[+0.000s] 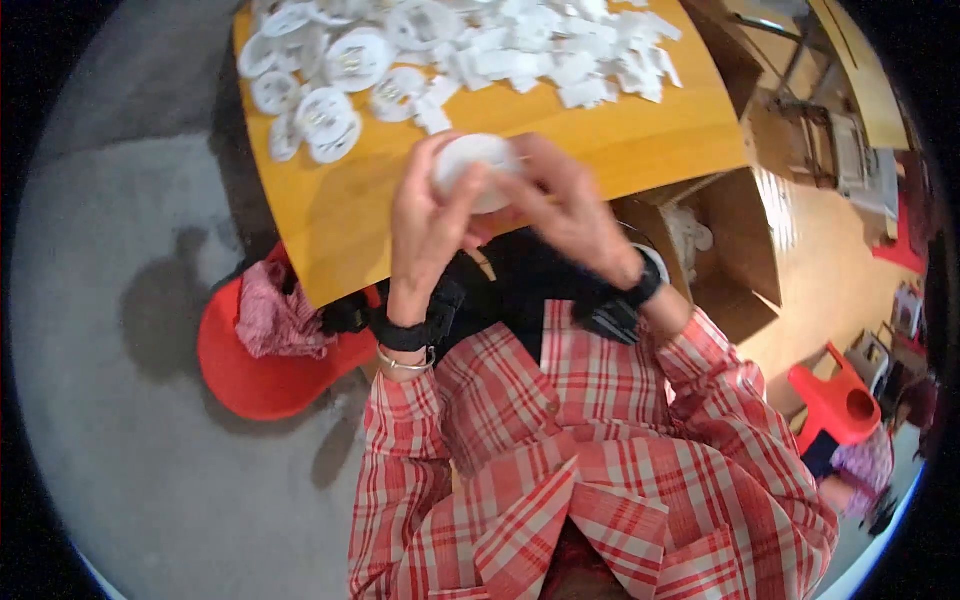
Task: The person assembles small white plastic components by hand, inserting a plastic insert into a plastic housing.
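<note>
"How's the grip?"

"The left grip point(422, 222) pinches a white disc point(468, 160), above the near edge of the bench point(655, 145). The right grip point(580, 225) overlaps its three-o'clock side, blurred; how closed, I can't tell."

"Containers?"

"Cardboard box point(742, 240) at four o'clock, white pieces point(688, 235) inside."

"Room?"

"Bare wood at three and eight; a white heap point(520, 50) crowds twelve."

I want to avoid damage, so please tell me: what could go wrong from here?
The round white part, held in the left hand with the right hand over it, could slip and drop past the near edge of the table. The white pieces near the table's left edge might fall if bumped.
</note>
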`<action>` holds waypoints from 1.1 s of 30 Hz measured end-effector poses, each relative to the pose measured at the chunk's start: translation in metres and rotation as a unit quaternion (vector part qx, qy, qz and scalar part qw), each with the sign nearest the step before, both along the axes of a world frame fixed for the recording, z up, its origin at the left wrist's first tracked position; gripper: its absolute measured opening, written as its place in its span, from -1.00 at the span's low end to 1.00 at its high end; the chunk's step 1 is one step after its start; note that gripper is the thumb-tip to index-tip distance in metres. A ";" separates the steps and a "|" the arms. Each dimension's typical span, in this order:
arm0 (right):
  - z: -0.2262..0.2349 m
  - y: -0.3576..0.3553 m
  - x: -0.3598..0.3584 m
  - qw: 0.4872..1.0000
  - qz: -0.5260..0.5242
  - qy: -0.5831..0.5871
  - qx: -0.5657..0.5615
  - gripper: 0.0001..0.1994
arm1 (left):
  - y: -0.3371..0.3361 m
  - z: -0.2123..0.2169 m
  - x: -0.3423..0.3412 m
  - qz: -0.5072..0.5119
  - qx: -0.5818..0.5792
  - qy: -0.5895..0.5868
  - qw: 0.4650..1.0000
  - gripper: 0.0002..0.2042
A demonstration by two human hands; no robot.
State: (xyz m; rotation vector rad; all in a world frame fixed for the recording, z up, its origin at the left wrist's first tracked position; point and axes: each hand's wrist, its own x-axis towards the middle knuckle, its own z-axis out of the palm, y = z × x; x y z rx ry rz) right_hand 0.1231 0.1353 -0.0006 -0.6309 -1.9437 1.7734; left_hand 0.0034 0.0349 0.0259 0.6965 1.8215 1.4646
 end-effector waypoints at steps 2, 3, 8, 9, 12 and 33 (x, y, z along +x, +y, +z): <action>0.016 0.014 0.023 0.991 -0.066 0.010 -0.114 -0.81 | -0.010 0.008 -0.008 -0.050 -0.079 -0.021 0.995 -0.53; 0.013 0.025 0.041 0.983 -0.157 0.031 -0.085 -0.82 | -0.012 0.004 -0.011 -0.044 -0.076 -0.019 0.996 -0.53; 0.007 0.084 0.124 0.894 -0.439 0.051 0.076 -0.90 | -0.030 0.010 -0.088 0.146 -0.075 0.365 0.917 -0.47; 0.000 0.098 0.148 0.881 -0.463 0.094 0.034 -0.91 | -0.030 0.009 -0.103 0.146 -0.074 0.361 0.918 -0.47; -0.040 0.113 0.199 0.800 -0.594 0.063 -0.062 -0.92 | -0.027 -0.006 -0.130 0.116 -0.124 0.588 0.791 -0.44; -0.213 0.073 0.321 0.870 -0.459 -0.157 -0.089 -0.80 | -0.037 -0.003 -0.134 0.063 0.242 -0.252 0.935 -0.55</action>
